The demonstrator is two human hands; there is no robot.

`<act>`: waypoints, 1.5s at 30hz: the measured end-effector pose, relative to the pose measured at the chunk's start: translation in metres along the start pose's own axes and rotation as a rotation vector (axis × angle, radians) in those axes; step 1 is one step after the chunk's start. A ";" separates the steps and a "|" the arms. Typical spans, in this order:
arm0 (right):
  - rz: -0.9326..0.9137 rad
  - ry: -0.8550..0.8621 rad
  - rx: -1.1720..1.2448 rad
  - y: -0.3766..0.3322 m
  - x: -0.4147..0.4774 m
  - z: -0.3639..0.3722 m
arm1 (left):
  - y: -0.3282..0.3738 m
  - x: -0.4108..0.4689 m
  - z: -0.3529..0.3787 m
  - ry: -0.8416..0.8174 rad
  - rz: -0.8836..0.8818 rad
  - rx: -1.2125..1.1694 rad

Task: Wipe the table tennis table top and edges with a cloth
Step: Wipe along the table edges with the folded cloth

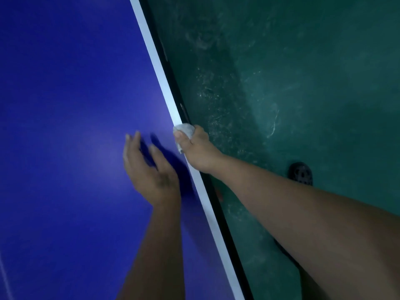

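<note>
Nearest, 2 bare forearms reach away from the camera, 1 on each side of the long side of the table. 1 table shows, its top a plain blue, with 1 white line running along the side and 1 black edge just outside that line. The left hand is above the blue top, near the white line; its grip is apart, fingers loosely spread and holding nothing. It is blurred, and whether the fingertips touch the surface I cannot tell. The right hand is at the side of the table, and its grip is clamped on 1 cloth. This is a small pale, bunched piece, with the thumb on top and the fingers curled around the outer side. The cloth sits right on the white line at the table's edge and bulges out ahead of the thumb. Beyond the edge lies a green, scuffed floor, and 1 dark shoe stands on it, just past the right forearm.
</note>
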State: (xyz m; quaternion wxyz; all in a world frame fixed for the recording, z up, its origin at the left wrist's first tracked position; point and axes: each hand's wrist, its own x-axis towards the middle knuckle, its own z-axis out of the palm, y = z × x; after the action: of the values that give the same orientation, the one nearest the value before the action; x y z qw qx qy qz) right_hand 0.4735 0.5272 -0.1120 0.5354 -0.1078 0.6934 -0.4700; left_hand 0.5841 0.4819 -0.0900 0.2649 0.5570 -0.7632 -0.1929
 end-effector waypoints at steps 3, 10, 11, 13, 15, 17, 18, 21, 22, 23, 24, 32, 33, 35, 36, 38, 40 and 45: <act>0.014 -0.004 -0.039 -0.026 0.036 -0.006 | 0.019 0.096 0.039 -0.038 -0.004 0.069; 0.029 -0.076 0.028 -0.006 0.008 -0.008 | 0.021 0.142 0.066 -0.093 0.004 0.323; 0.060 -0.087 0.024 0.001 -0.005 -0.006 | 0.019 0.141 0.066 -0.090 0.005 0.320; 0.100 -0.085 0.009 0.009 -0.023 -0.003 | 0.018 0.141 0.067 -0.085 0.001 0.330; 0.118 -0.067 -0.021 0.001 -0.019 -0.002 | 0.019 0.141 0.069 -0.075 0.004 0.342; 0.138 -0.038 -0.066 -0.023 0.004 -0.007 | 0.019 0.141 0.069 -0.074 0.029 0.346; 0.133 -0.022 -0.078 -0.038 0.022 -0.011 | 0.019 0.142 0.070 -0.073 0.038 0.350; 0.080 0.038 -0.081 -0.087 0.090 -0.018 | 0.019 0.145 0.071 -0.075 0.028 0.372; 0.070 0.056 -0.062 -0.105 0.114 -0.019 | 0.019 0.145 0.071 -0.076 0.024 0.374; 0.064 0.072 -0.039 -0.121 0.134 -0.020 | 0.018 0.144 0.071 -0.075 0.025 0.374; 0.067 0.094 -0.013 -0.132 0.149 -0.020 | 0.018 0.145 0.071 -0.074 0.029 0.369; 0.160 0.008 -0.014 -0.068 0.047 -0.009 | 0.017 0.145 0.073 -0.075 0.037 0.363; 0.181 -0.007 -0.017 -0.064 0.047 -0.010 | 0.016 0.144 0.073 -0.075 0.034 0.359; 0.179 0.013 -0.051 -0.069 0.061 -0.010 | 0.014 0.145 0.072 -0.077 0.028 0.349; 0.151 0.030 -0.072 -0.076 0.073 -0.012 | 0.013 0.145 0.073 -0.078 0.026 0.344; 0.064 0.069 -0.089 -0.101 0.110 -0.014 | 0.011 0.148 0.073 -0.079 0.024 0.337; -0.004 0.120 -0.055 -0.133 0.155 -0.021 | 0.012 0.144 0.074 -0.085 0.034 0.337; -0.022 0.092 -0.037 -0.198 0.235 -0.033 | 0.011 0.146 0.072 -0.091 0.040 0.323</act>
State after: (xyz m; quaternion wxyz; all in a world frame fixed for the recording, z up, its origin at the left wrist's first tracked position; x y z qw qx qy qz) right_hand 0.2808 0.2856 -0.1111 0.4957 -0.1032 0.7246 -0.4675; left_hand 0.4965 0.3462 -0.1124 0.1410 0.5675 -0.8065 -0.0873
